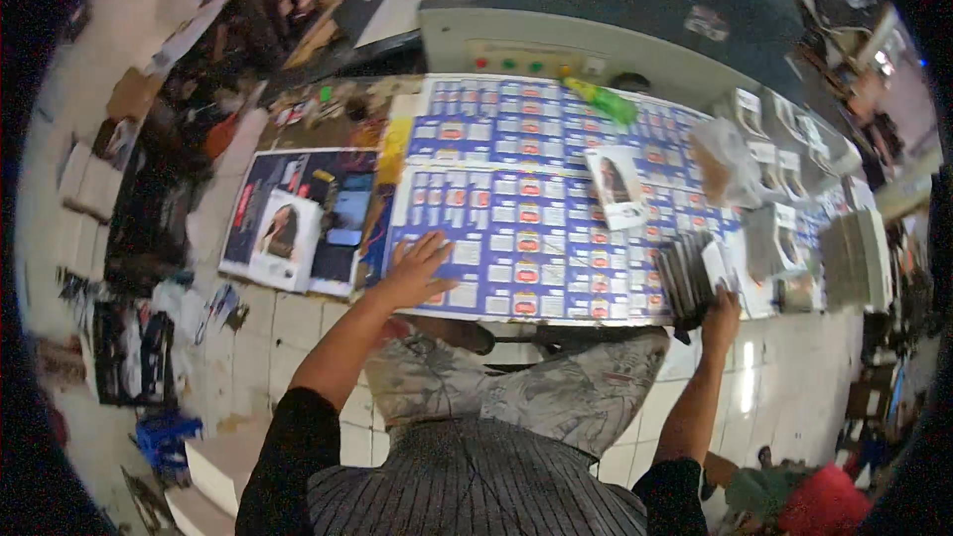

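Observation:
My left hand lies flat with its fingers spread on a table cover of blue and white printed sheets. Near the table's front edge, my right hand is closed at the near right side of a fanned stack of dark-edged cards. A white face shows at the stack's right end. Some of the right fingers are hidden behind it. Beyond the stack lies a white card with a picture of long dark hair.
Clear bags of white packets and a tall card stack stand right. A green bottle lies at the back, before a grey machine. A phone and another picture card rest on the left side table.

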`<state>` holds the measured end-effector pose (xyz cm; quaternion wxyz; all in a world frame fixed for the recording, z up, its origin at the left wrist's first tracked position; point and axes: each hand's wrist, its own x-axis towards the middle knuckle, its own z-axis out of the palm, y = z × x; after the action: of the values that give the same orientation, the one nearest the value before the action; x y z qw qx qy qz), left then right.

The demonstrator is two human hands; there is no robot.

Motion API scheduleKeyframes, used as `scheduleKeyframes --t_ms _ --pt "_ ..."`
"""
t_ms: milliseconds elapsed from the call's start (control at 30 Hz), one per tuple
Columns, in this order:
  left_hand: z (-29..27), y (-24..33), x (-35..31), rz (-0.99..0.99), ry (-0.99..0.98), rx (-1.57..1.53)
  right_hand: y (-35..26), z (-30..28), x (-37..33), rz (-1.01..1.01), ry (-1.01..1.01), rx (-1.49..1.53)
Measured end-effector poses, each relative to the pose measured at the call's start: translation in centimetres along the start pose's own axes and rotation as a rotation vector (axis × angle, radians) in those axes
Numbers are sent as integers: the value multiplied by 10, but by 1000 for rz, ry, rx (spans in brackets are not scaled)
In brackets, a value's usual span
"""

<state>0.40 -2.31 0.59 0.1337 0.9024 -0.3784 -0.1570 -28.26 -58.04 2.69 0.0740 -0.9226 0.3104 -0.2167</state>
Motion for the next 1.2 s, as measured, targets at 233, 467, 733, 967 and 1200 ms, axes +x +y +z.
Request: scheduleKeyframes --t_ms 233,467,733,967,1200 --pt "7 89 -4 147 93 -448 -161 2 -7 -233 145 146" --pt "26 130 -3 -190 237 -1180 -335 26 -86 -570 -481 778" --pt "25 81 -38 -345 268 -1454 -249 88 -66 -461 -423 104" --pt "30 90 -36 -221 182 -1444 -339 45 -83 -402 -662 602" --pt "32 71 -40 -419 100 -1621 -366 18 -95 -617 -367 583"
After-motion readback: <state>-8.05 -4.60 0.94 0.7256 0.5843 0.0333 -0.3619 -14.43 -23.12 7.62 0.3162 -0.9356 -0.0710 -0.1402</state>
